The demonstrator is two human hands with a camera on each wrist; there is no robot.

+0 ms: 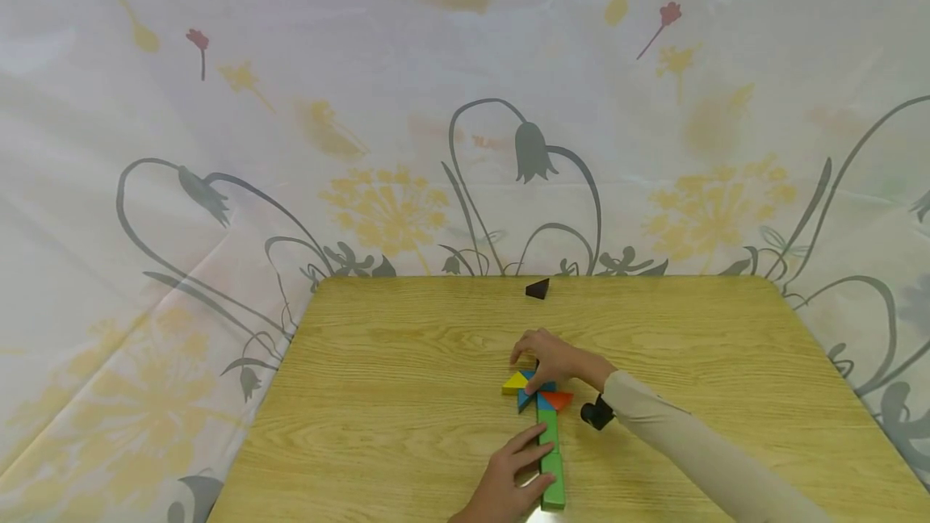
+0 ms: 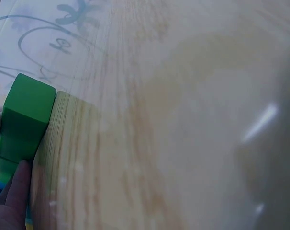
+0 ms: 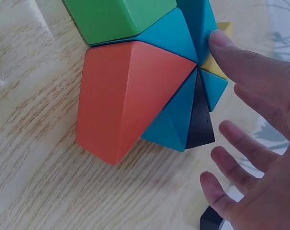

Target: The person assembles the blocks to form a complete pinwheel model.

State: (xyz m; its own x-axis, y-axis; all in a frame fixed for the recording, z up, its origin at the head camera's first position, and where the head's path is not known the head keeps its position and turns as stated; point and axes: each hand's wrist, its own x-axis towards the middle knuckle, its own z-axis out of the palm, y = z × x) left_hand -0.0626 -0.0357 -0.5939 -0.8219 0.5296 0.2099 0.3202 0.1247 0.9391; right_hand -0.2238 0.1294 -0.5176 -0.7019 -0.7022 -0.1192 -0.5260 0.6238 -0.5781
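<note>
My left hand [image 1: 508, 479] lies over two green blocks [image 1: 550, 434] placed end to end, with its fingers on the top and its thumb along the near side. Beyond them, triangular blocks meet at their points like a pinwheel: a red block [image 3: 116, 105], several blue blocks [image 3: 171, 36], a yellow block [image 1: 514, 382] and a black block [image 3: 201, 120]. Over this pinwheel is my right hand [image 1: 555, 357]. Its thumb tip touches a blue block beside the yellow one, while the other fingers are spread apart beyond the pinwheel.
Another black block [image 1: 538, 289] lies near the far edge of the wooden table [image 1: 392, 345]. A small black device [image 1: 598, 412] shows beside the right sleeve cuff. Behind the table hangs a flower-printed cloth [image 1: 291, 103].
</note>
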